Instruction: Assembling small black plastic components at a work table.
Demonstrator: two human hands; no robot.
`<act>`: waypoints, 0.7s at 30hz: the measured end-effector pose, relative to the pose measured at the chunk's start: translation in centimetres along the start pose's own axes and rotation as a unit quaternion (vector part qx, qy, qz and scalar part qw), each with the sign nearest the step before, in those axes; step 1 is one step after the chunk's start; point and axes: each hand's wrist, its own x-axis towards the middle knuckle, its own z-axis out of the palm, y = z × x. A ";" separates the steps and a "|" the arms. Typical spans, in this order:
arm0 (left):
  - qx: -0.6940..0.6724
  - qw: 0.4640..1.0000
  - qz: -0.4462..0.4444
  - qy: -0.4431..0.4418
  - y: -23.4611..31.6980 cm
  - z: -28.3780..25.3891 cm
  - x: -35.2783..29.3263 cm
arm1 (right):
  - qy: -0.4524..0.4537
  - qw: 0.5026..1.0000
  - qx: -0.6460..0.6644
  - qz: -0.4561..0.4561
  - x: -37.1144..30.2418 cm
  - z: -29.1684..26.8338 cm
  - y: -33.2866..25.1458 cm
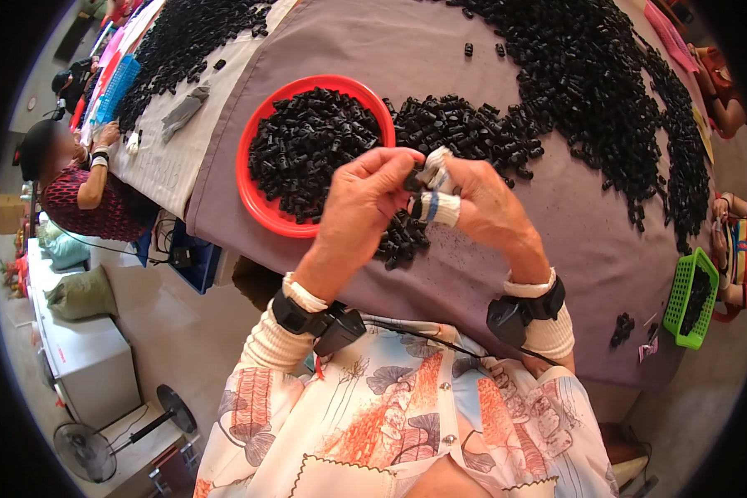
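Near the middle of the frame the person's left hand (365,195) and right hand (481,207) meet above the table edge, fingertips pressed together around a small black plastic part (412,180) that shows only as a dark sliver between them; the left hand's fingers are curled narrow onto it from the left, and the right hand pinches it from the other side with fingers wrapped in white cloth tape (436,207), one wrap carrying a blue stripe. Both wrists wear black strapped devices over white cuffs. Just left of the hands, at upper centre, a round red plastic bowl (249,187) lies on the grey-purple tablecloth (473,274), filled with small black plastic pieces. A loose heap of the same black pieces (465,133) lies just beside the bowl's right rim and runs under the hands, and a far larger spread (622,91) covers the upper right of the table. At the right edge a green plastic mesh basket (694,295) holds more black pieces. In the upper left another person in a dark red patterned top (87,195) sits at the table.
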 end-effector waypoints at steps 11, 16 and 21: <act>0.465 0.841 0.205 0.186 4.3 -7.4 -0.3 | 0.182 0.969 0.126 0.111 -2.7 -5.1 1.2; 0.637 0.753 0.166 -0.014 -0.1 -2.8 0.2 | 0.177 0.973 0.114 0.095 -3.4 -5.1 2.1; 0.803 0.536 0.252 -0.066 -4.5 -2.6 0.9 | 0.170 0.975 0.087 0.112 -3.8 -5.0 1.9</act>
